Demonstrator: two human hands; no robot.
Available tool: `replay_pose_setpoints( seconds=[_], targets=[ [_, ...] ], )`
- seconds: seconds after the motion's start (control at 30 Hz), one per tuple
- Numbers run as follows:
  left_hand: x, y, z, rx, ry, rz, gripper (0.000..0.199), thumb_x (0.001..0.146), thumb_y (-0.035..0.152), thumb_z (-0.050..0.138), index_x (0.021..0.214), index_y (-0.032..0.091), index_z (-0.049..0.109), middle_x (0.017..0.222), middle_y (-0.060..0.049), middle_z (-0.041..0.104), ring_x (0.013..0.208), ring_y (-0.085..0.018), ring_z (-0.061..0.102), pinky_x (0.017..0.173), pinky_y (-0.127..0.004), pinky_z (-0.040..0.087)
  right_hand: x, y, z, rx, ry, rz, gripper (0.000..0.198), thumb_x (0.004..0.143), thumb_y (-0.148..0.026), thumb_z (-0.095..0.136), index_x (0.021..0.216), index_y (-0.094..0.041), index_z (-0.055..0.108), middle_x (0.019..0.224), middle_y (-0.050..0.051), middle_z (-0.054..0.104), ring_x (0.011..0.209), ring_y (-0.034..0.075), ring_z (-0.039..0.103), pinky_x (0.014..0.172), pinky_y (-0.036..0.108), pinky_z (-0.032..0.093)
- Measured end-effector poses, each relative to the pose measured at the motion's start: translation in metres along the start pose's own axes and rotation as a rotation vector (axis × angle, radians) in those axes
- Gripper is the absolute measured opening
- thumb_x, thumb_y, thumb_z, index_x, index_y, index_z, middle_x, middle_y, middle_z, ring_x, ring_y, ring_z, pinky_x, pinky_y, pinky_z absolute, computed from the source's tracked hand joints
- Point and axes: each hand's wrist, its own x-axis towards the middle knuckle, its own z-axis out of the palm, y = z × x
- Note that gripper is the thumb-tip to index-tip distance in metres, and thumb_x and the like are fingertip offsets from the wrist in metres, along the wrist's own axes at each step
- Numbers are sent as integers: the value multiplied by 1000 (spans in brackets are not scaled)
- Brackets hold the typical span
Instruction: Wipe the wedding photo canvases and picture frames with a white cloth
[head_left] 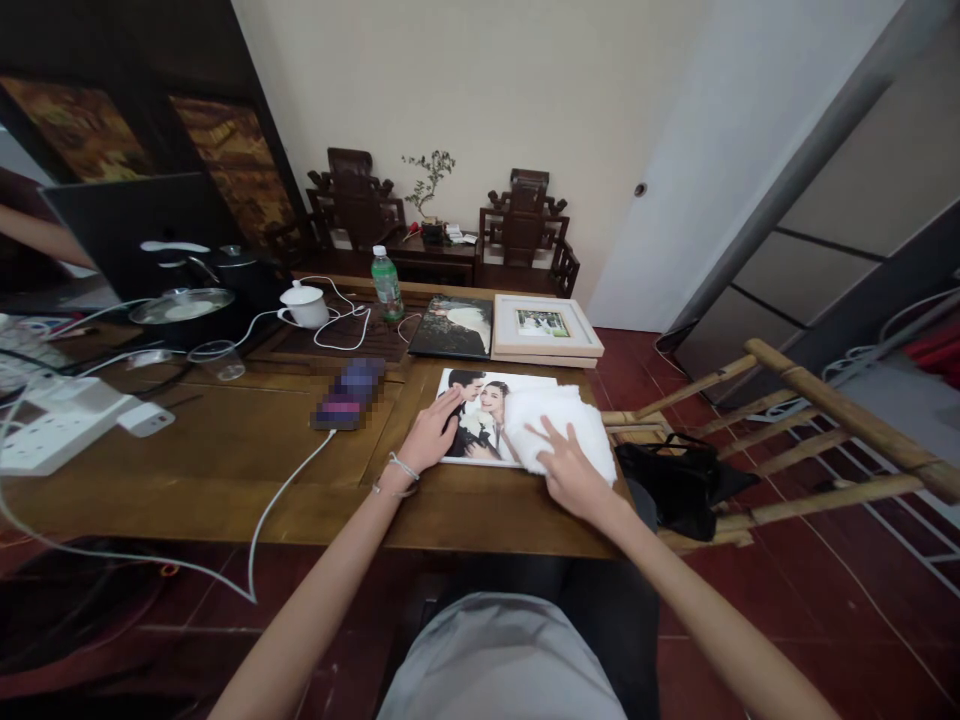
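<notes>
Photo panel (484,425) at my 12 o'clock, left hand (430,434) flat over its 9 o'clock edge, right hand (573,474) splayed, unclenched, on the white cloth (564,406) at its 3, probably partway across, can't tell what's left.

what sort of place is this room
Probably a sitting room in a home, though a tea room is possible: dark wooden chairs stand with a plant between them, and nearer the camera there is a white lidded cup.
</notes>
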Motion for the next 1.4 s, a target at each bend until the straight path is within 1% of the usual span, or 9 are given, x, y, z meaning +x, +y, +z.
replay_pose_setpoints(
  seconds=[0.1, 0.2, 0.43, 0.63, 0.73, 0.97, 1.1, 1.2, 1.4],
  targets=[
    [0, 0, 0, -4, -4, -5, 50, 87, 20, 37, 136, 18, 44, 145, -7, 41, 137, -21, 32, 114, -45, 26, -28, -24, 1, -2, -15, -81, 38, 62, 4, 39, 84, -14, 65, 148, 10, 33, 141, 33, 9, 108, 67, 11],
    [0, 0, 0, -13, -6, -11, 49, 87, 20, 37, 136, 17, 45, 145, -8, 41, 137, -21, 32, 114, -45, 26, -29, -26, -2, 32, -31, -101, 39, 60, 4, 39, 83, -14, 65, 146, 10, 37, 140, 32, 14, 108, 65, 14],
    [0, -2, -1, 10, -15, -5, 47, 88, 21, 36, 134, 19, 47, 144, -6, 41, 136, -21, 33, 113, -46, 26, 52, 30, -9, 40, 9, 55, 47, 67, 0, 38, 108, -8, 61, 135, 23, 48, 138, 29, 25, 107, 60, 19],
    [0, -4, -1, 21, -20, -3, 47, 89, 23, 36, 134, 19, 47, 145, -7, 41, 136, -20, 33, 113, -45, 27, 93, 57, -6, 32, 51, 105, 52, 69, 1, 35, 115, -8, 57, 132, 21, 51, 138, 28, 25, 106, 59, 20],
    [0, -5, -1, 13, -18, 5, 47, 89, 23, 37, 135, 20, 46, 145, -7, 41, 136, -21, 32, 114, -45, 26, 76, 45, -3, 1, 55, 55, 49, 67, 1, 36, 110, -7, 59, 138, 22, 45, 139, 30, 21, 107, 62, 17],
    [0, -1, 0, -14, -6, -12, 49, 88, 21, 37, 136, 19, 45, 145, -7, 40, 137, -21, 32, 114, -45, 26, -8, -12, -1, 1, -7, -88, 40, 63, 4, 39, 88, -13, 65, 147, 11, 35, 140, 33, 12, 108, 65, 13],
    [0, 1, -1, -13, 1, -4, 49, 88, 21, 37, 136, 19, 44, 145, -6, 41, 136, -21, 32, 114, -45, 26, -24, -22, -4, 37, -32, -144, 40, 60, 5, 39, 84, -15, 65, 147, 9, 37, 140, 32, 15, 108, 65, 15],
    [0, 0, -1, 0, -3, 2, 49, 88, 21, 36, 136, 20, 44, 144, -6, 41, 136, -20, 33, 114, -45, 26, -6, -12, -6, 59, -29, -125, 42, 60, 4, 39, 87, -14, 65, 144, 13, 41, 139, 31, 20, 107, 64, 17],
    [0, -4, -1, 4, -15, -7, 47, 89, 23, 37, 134, 19, 47, 145, -7, 41, 136, -21, 32, 114, -44, 26, 67, 28, -7, 23, 4, -19, 45, 67, 1, 38, 105, -8, 61, 131, 23, 51, 138, 30, 25, 107, 59, 20]
  ],
)
